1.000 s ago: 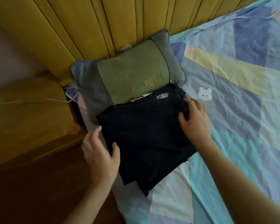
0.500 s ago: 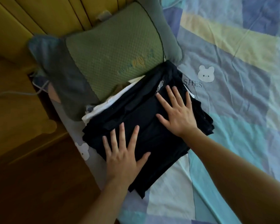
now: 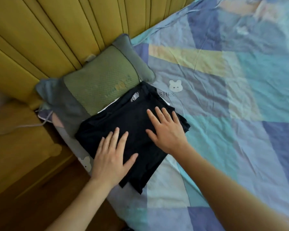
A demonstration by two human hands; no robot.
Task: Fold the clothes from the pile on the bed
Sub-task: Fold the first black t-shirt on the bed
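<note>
On the folded black garment [image 3: 133, 124], both hands stay flat, fingers [image 3: 158, 112] spread, as before.

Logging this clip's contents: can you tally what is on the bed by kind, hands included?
Hands: 2, left hand and right hand, both flat on the black garment
Folded black garment: 1
White item showing as an edge beneath it: 1, kind unclear
Pillow: 1
Total: 5

White garment [image 3: 107, 106] mostly under black one [image 3: 137, 124]
</note>
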